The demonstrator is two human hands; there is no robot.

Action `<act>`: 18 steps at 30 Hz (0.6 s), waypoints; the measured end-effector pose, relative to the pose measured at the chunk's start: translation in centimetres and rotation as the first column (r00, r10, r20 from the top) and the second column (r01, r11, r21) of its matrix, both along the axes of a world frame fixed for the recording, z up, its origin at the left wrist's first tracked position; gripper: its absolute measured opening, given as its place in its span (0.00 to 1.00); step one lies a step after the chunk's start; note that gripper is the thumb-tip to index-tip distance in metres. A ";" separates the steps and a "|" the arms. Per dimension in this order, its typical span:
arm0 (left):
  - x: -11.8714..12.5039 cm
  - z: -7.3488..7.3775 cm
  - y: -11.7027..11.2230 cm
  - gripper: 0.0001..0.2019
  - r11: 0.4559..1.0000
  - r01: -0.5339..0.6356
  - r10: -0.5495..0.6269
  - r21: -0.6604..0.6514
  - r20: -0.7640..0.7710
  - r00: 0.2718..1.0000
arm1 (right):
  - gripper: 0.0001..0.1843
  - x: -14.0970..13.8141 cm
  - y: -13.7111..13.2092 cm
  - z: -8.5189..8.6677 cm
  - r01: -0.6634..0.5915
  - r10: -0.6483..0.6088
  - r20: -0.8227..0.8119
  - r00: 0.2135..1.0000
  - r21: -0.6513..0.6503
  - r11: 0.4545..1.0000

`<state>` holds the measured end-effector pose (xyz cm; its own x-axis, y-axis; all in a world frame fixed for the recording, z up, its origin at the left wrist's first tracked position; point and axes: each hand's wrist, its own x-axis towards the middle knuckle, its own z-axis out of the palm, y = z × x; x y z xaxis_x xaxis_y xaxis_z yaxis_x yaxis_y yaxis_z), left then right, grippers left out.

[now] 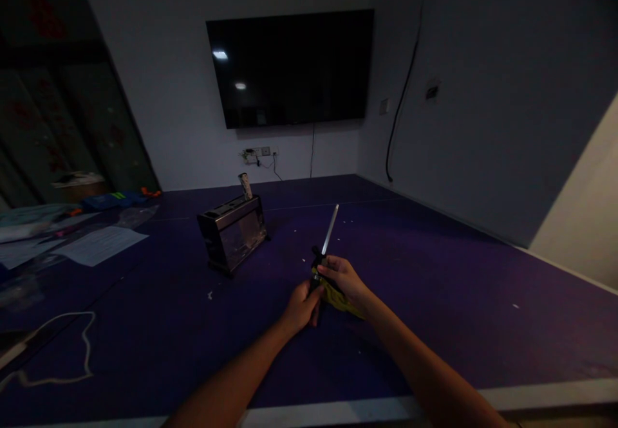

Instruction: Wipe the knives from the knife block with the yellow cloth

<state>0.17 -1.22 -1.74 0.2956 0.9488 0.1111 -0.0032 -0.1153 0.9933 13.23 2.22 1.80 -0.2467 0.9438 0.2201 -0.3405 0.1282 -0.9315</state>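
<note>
Ahead of me, both hands meet on a slim sword-like blade (331, 230) that points up and away. It has a silvery shaft and a dark hilt. My left hand (300, 307) is closed around the lower hilt. My right hand (344, 278) is closed at the hilt's upper part, just below the blade. A yellow cloth (340, 300) hangs under my right hand and reaches the hilt; whether the fingers also grip it is hidden. To the left stands a dark box-shaped holder (236, 232) with slots on top and a glossy side. One pale patterned handle (245, 185) sticks up from it.
The purple tabletop (415, 267) carries small white scraps. At left lie paper sheets (103, 245), clear plastic (138, 215), a blue item (113, 201) and a white cable (87, 344). A television (294, 71) hangs on the wall behind.
</note>
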 end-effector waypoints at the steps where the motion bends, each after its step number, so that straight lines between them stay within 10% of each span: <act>1: 0.0 0.0 0.0 0.21 1.000 0.009 -0.009 -0.001 -0.002 1.000 | 0.14 0.0 0.0 0.0 0.004 -0.004 0.005 1.000 0.012 1.000; 12: -0.1 0.1 -0.3 0.20 0.992 0.093 -0.088 -0.081 0.067 0.994 | 0.15 0.0 0.2 -0.3 -0.062 0.062 -0.054 0.997 -0.005 0.998; 18: -0.6 1.1 -0.6 0.16 0.904 0.384 -0.285 -0.188 0.404 0.869 | 0.13 0.1 0.1 -0.3 -0.124 0.116 -0.145 0.983 -0.046 0.991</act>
<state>-0.40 -1.78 -0.63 0.5862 0.8091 0.0408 -0.3568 0.2127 0.9096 13.34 2.27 1.53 -0.3287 0.9208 0.2099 -0.4798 0.0286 -0.8769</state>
